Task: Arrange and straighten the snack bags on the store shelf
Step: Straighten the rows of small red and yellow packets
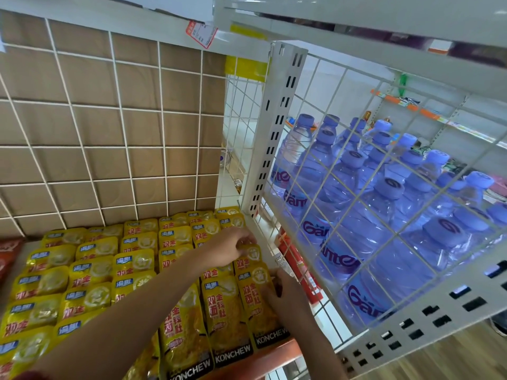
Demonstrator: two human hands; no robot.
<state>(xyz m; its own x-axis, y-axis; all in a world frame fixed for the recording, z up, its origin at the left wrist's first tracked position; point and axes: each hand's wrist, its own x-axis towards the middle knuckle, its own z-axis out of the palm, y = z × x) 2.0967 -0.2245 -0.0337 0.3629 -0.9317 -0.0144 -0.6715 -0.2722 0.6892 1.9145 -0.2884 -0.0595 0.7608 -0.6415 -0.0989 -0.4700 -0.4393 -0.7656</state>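
front snack bags [225,311] are cut off at the frame bottom, and the forearm hides part of the middle rows. bags lie in packed rows on the shelf [274,349]. left hand [230,249] reaches across to the right-hand column, fingers bent down on a bag top; can't tell if it pinches. right hand [285,294] grips that column's right edge, thumb on the bag face. hands near each other, not touching.

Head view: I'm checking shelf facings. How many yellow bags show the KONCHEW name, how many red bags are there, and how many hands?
Yellow bags showing KONCHEW: 3
Red bag, left edge: 1
Left hand and right hand: 2
Total: 6
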